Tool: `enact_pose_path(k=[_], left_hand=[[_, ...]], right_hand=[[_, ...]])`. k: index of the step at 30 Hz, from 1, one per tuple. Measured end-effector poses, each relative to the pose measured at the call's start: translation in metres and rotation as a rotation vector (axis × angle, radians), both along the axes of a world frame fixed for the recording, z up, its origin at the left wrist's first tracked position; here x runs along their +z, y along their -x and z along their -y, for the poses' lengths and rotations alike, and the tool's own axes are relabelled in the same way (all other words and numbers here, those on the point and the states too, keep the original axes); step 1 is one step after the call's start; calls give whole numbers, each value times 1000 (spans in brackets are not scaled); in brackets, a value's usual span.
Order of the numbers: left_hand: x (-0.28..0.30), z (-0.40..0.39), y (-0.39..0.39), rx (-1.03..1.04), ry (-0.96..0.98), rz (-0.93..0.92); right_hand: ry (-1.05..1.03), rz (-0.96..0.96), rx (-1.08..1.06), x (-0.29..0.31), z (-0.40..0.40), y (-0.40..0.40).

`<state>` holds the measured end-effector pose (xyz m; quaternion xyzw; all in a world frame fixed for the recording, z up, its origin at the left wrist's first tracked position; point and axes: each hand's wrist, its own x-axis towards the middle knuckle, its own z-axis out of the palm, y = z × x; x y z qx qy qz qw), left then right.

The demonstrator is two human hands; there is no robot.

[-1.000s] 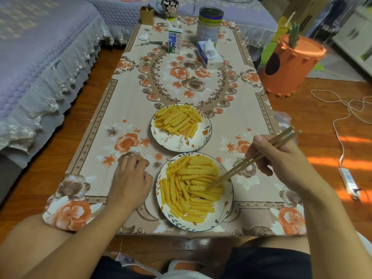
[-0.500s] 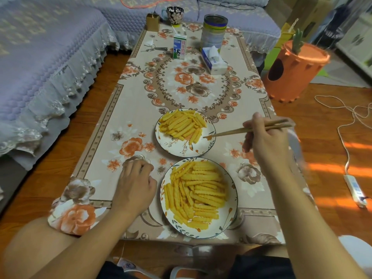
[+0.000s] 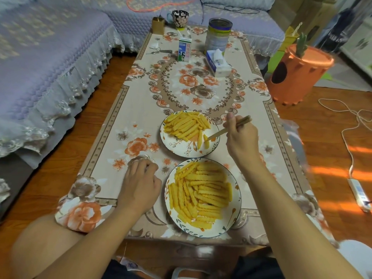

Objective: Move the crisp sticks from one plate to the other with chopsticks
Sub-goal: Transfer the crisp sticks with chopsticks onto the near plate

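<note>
My table (image 3: 141, 109) carries the near plate (image 3: 236, 206) at 6 o'clock, heaped with crisp sticks (image 3: 201, 195), and the far plate (image 3: 177, 149) at 12. My left hand (image 3: 138, 186) rests curled, holding nothing. My right hand (image 3: 240, 137) grips chopsticks (image 3: 216, 135), tips touching one stick (image 3: 206, 141) on the far plate.

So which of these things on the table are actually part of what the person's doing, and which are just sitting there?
In use:
chopsticks held by the right hand
far plate
near plate
crisp sticks

Just lying about:
milk carton
tin can
tissue box
floral mug
keys
left hand, resting on the tablecloth
</note>
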<state>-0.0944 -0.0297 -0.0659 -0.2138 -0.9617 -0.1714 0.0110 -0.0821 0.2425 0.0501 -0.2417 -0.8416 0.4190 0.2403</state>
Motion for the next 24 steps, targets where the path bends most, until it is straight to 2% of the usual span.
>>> enact_pose_path(k=[2, 6, 9, 17, 24], left_hand=[[0, 0, -1, -4, -12, -11], [-2, 1, 0, -5, -37, -24], [-4, 1, 0, -8, -43, -35], [-8, 2, 1, -17, -59, -66], [-8, 2, 1, -17, -64, -78]], right_hand=[[46, -23, -21, 6, -5, -7], [372, -197, -126, 38, -10, -34], [471, -205, -107, 61, -3, -64], [395, 31, 11, 29, 48, -108], [378, 24, 25, 34, 46, -111]])
